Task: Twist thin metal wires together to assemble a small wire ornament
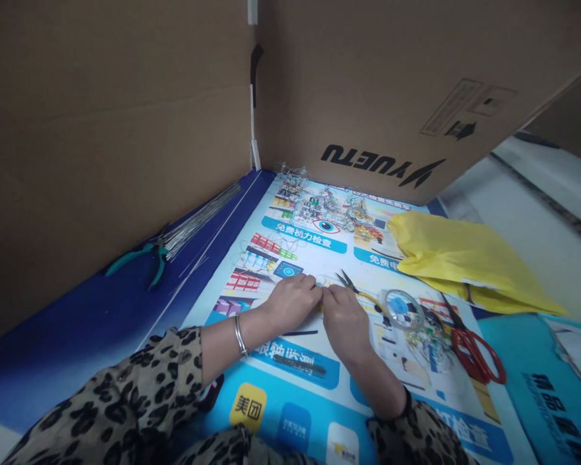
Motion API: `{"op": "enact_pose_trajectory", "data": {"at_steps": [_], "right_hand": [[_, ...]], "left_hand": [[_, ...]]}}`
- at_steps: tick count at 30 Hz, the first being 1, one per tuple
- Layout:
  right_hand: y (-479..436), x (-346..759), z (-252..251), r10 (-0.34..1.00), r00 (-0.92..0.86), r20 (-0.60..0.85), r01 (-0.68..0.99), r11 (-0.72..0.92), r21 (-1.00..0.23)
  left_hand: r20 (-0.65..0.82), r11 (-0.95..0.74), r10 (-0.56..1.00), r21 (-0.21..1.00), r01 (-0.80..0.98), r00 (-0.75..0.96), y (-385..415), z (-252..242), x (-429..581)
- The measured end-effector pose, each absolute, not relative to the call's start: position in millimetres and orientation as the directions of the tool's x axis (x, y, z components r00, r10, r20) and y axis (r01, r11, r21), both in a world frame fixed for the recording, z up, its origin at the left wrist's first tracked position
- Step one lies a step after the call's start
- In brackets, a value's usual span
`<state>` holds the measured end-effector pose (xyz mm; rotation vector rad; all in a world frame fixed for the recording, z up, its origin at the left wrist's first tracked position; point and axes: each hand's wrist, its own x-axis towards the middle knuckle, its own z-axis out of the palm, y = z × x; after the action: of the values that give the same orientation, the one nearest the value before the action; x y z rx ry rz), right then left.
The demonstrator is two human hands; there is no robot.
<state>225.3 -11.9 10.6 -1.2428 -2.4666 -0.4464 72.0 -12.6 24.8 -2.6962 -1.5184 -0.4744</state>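
Observation:
My left hand [293, 300] and my right hand [346, 323] meet over a printed poster sheet [314, 263], with the fingers of each pinched together. Something small and pale shows at the fingertips, too small to name. Just beyond my right hand lie small scissors with pointed blades and yellow handles [363, 294]. A roll of clear tape [404, 310] is beside them. Nearer my wrists, a dark, thin bundle [300, 366] rests on the sheet. A silver bangle [239, 336] circles my left wrist.
Cardboard walls [368, 84] enclose the back and left. At left lie teal-handled pliers [157, 255] and a bundle of thin wires [201, 223]. Tangled wire [324, 203] is at the back. Red-handled scissors [477, 355], a yellow bag [465, 255] and a turquoise bag [527, 368] lie right.

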Motion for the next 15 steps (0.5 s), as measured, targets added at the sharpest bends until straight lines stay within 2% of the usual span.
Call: {"op": "enact_pose_trajectory", "data": {"at_steps": [15], "right_hand": [[-8.2,228.7,10.5,0.813,-0.434,0.387,0.809,0.541,-0.229]], "left_hand": [[0.234,-0.517,0.846,0.148,0.843,0.478,-14.9,22.3,72.2]]}}
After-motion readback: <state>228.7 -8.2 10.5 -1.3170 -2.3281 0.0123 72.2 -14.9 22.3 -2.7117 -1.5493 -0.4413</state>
